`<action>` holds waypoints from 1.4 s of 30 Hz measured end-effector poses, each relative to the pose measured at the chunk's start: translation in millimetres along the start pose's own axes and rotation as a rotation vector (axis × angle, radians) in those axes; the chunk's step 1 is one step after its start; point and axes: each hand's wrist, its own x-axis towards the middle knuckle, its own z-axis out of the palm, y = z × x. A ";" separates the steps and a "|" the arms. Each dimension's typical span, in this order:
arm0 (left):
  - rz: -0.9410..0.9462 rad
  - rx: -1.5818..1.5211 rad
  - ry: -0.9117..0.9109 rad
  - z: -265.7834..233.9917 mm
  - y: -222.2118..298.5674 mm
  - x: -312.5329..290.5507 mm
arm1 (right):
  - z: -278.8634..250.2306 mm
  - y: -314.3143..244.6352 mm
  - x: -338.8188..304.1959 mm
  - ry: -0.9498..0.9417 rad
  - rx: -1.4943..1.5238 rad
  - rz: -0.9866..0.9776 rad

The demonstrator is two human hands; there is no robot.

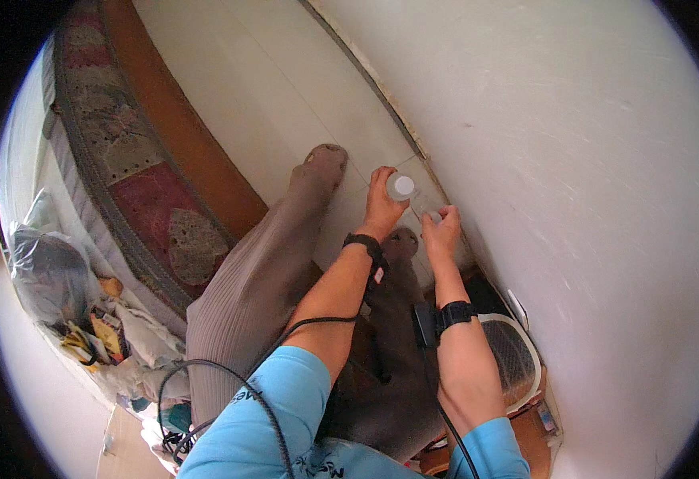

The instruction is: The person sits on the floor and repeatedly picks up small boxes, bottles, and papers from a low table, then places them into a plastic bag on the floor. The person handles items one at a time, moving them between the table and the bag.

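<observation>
My left hand is wrapped round a small clear bottle with a white cap, seen nearly from above. Just to its right, my right hand is closed in a pinch. Between its thumb and fingers shows a small clear or whitish piece, too small and pale to name. The two hands are close together but apart, above the floor near the wall. Both wrists carry black straps, with dark cables along the arms.
A white wall rises close on the right. On the left stands a bed or couch with a patterned cover, and plastic bags lie beside it. My outstretched leg rests over the pale tiled floor. A white-rimmed mesh object is by my right elbow.
</observation>
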 end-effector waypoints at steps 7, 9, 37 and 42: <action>-0.146 0.017 -0.112 10.6 -41.9 9.9 | 46.4 31.7 14.4 0.021 0.065 0.023; -0.174 0.056 -0.131 14.9 -48.8 6.1 | 50.2 38.5 17.0 0.017 0.076 0.056; 0.272 -0.081 -0.598 -38.0 230.1 -287.3 | -343.9 20.7 -299.5 0.063 0.507 0.114; 0.658 0.066 -0.836 -20.6 241.6 -363.2 | -419.3 125.8 -362.3 0.709 0.548 0.302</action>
